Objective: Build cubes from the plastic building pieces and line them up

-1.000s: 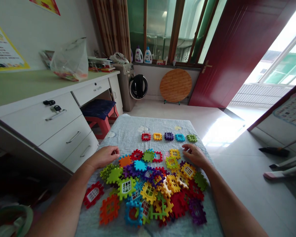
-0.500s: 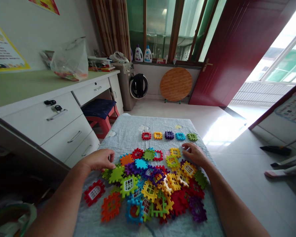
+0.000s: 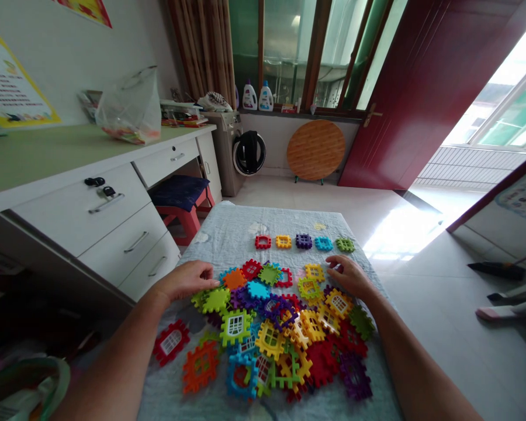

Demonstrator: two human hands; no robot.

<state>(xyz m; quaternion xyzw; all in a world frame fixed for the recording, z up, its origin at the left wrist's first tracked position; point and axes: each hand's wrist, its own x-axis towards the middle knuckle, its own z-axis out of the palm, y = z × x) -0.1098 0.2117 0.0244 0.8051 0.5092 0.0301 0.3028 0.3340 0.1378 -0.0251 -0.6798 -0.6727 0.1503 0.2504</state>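
A heap of interlocking plastic building blocks with notched edges lies on the cloth-covered table. My left hand (image 3: 191, 279) is at the heap's far left edge, thumb and fingers apart, beside an orange block (image 3: 234, 279) and a lime green block (image 3: 216, 300); whether its thumb touches them I cannot tell. On the right, my right hand (image 3: 347, 273) has loosely bent fingers with a gap, close to a yellow window block (image 3: 314, 272). Neither hand shows a block in it. Beyond the heap runs a row: red (image 3: 263, 241), yellow, purple (image 3: 304, 241), blue and green (image 3: 345, 244) blocks.
A pale blue cloth (image 3: 228, 225) covers the table. To the left stand a white desk (image 3: 109, 219) with drawers and a red stool (image 3: 188, 225) with a dark cushion. Farther back are a washing machine (image 3: 228, 152), a round wooden tabletop (image 3: 316, 150) and a red door (image 3: 403, 88).
My left hand has shifted slightly right and farther away along the heap's edge. My right hand has hardly moved. The whole view has moved a little, and the blocks appear in the same arrangement.
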